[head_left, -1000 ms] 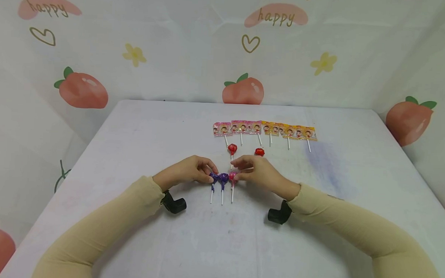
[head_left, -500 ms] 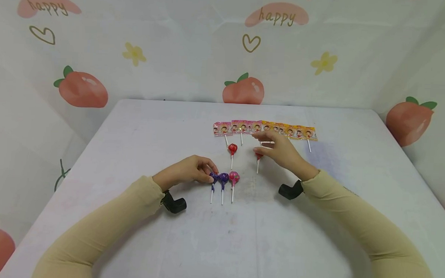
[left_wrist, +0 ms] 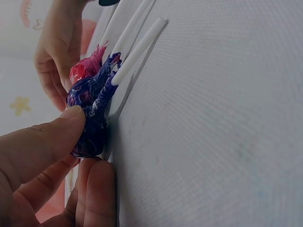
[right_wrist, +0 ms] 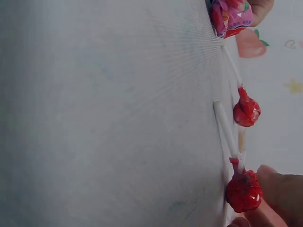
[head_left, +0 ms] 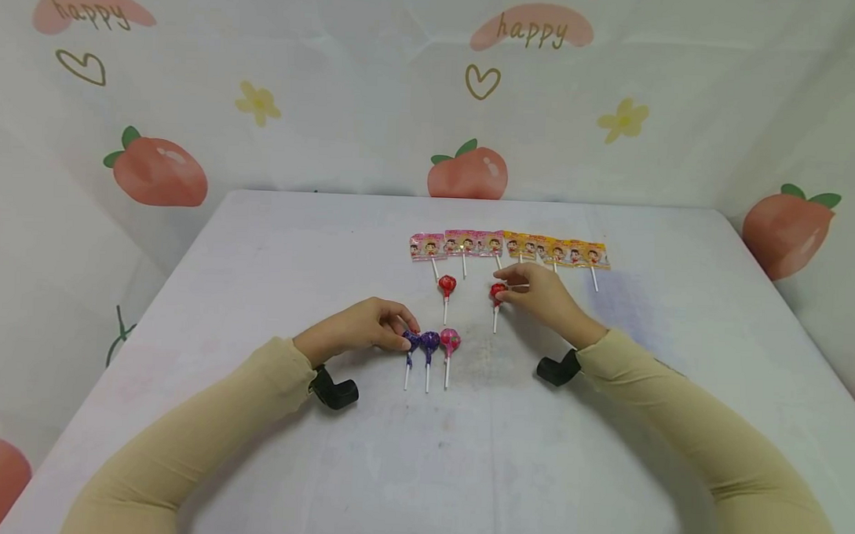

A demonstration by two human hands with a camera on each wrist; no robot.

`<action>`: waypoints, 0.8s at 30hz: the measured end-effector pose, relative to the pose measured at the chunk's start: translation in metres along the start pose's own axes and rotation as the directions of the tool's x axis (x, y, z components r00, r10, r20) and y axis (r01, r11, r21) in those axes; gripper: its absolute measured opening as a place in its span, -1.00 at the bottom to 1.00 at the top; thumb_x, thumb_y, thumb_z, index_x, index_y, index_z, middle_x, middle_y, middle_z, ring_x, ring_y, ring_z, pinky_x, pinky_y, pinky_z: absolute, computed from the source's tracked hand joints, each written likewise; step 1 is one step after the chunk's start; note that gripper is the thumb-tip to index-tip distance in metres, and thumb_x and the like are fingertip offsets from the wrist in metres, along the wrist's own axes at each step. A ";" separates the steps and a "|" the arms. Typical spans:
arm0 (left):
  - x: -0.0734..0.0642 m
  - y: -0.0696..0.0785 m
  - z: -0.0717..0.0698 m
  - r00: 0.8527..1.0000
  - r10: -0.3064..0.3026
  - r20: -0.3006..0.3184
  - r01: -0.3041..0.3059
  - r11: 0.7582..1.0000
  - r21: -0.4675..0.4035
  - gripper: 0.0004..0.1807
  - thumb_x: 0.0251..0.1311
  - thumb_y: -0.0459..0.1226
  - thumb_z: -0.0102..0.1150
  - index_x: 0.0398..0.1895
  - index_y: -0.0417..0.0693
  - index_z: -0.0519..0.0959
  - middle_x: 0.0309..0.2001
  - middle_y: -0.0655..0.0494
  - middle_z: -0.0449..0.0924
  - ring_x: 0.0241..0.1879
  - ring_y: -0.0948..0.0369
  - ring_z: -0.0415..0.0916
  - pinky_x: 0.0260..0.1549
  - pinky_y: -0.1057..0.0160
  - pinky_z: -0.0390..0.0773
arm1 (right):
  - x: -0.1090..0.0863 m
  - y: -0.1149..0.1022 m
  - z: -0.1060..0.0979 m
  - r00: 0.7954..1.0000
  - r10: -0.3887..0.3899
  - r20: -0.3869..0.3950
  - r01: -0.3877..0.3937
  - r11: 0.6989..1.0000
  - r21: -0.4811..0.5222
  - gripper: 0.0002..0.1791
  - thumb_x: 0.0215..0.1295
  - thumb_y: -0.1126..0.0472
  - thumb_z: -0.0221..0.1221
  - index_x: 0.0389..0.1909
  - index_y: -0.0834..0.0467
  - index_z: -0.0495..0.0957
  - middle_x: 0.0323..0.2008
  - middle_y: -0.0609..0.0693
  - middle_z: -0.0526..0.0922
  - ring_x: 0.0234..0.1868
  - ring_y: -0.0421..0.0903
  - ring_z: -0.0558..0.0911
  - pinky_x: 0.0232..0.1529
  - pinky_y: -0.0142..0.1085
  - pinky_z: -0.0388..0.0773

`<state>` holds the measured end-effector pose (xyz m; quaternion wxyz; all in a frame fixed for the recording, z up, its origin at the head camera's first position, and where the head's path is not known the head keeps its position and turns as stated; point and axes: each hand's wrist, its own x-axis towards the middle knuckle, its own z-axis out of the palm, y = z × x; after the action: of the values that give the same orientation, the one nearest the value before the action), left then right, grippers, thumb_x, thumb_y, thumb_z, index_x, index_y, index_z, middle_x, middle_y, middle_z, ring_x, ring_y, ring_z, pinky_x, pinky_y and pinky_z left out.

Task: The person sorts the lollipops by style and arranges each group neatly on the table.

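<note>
My left hand (head_left: 362, 325) pinches the head of the leftmost purple lollipop (left_wrist: 92, 137), which lies on the table. Right beside it, a second purple lollipop (head_left: 429, 342) and a pink lollipop (head_left: 450, 341) lie in a row, sticks toward me. Farther back, my right hand (head_left: 545, 299) holds the head of a red lollipop (right_wrist: 244, 191) between thumb and fingers; its stick (right_wrist: 225, 127) also points toward me. Another red lollipop (head_left: 446, 285) lies to the left of that one, untouched.
Behind the red lollipops runs a row of flat-wrapped lollipops, pink packets (head_left: 467, 243) on the left and yellow packets (head_left: 557, 251) on the right. All lie on a white-covered table (head_left: 315, 239). A printed cloth (head_left: 363, 100) hangs behind the table.
My right hand has left the pink lollipop, moved back and to the right, and taken hold of the right-hand red lollipop. The left hand has stayed on the purple lollipop.
</note>
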<state>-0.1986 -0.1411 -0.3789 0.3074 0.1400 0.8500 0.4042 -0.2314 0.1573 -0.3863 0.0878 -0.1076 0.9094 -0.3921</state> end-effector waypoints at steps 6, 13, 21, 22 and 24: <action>0.000 0.000 0.000 1.000 0.003 -0.001 -0.003 1.000 -0.006 -0.73 0.12 -0.33 0.35 -0.08 -0.06 0.63 -0.36 0.11 0.49 -0.40 0.24 0.35 -0.40 0.33 0.33 | 0.003 0.002 0.004 1.000 -0.011 0.013 0.012 1.000 -0.029 -0.61 0.22 0.27 0.30 0.07 0.27 0.58 -0.01 0.22 0.65 0.05 0.14 0.63 0.10 -0.07 0.51; -0.001 0.000 0.001 1.000 0.001 -0.002 -0.001 1.000 -0.010 -0.73 0.13 -0.33 0.35 -0.08 -0.07 0.62 -0.36 0.12 0.49 -0.42 0.26 0.35 -0.40 0.33 0.33 | 0.004 0.001 0.004 0.999 -0.005 0.033 0.007 0.998 -0.061 -0.66 0.26 0.25 0.26 0.04 0.25 0.60 -0.02 0.19 0.67 0.05 0.11 0.63 0.11 -0.06 0.49; -0.001 0.001 0.001 1.000 -0.004 -0.001 0.004 1.000 0.000 -0.73 0.13 -0.33 0.34 -0.07 -0.06 0.62 -0.36 0.11 0.48 -0.41 0.25 0.35 -0.40 0.33 0.33 | 0.002 -0.001 0.002 0.999 0.035 0.040 -0.033 0.999 -0.030 -0.69 0.27 0.23 0.26 0.03 0.19 0.62 0.01 0.16 0.67 0.06 0.09 0.63 -0.01 -0.12 0.55; -0.001 0.001 0.001 1.000 -0.005 -0.001 0.005 1.000 0.000 -0.73 0.13 -0.32 0.34 -0.08 -0.06 0.62 -0.36 0.11 0.48 -0.41 0.25 0.35 -0.40 0.33 0.33 | 0.001 -0.002 0.002 0.999 0.032 0.041 -0.032 0.999 -0.022 -0.69 0.27 0.23 0.27 0.02 0.19 0.62 0.01 0.15 0.67 0.06 0.09 0.64 -0.01 -0.13 0.55; 0.000 0.001 0.001 1.000 -0.007 -0.002 0.007 1.000 -0.002 -0.73 0.12 -0.32 0.35 -0.08 -0.06 0.62 -0.36 0.11 0.48 -0.41 0.25 0.35 -0.40 0.33 0.33 | -0.002 -0.006 0.002 0.999 0.027 0.047 -0.027 1.000 0.001 -0.68 0.26 0.23 0.27 0.03 0.19 0.62 0.00 0.15 0.67 0.05 0.09 0.64 -0.01 -0.13 0.56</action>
<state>-0.1981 -0.1402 -0.3781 0.3080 0.1364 0.8504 0.4042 -0.2284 0.1523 -0.3834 0.1143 -0.1042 0.9080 -0.3892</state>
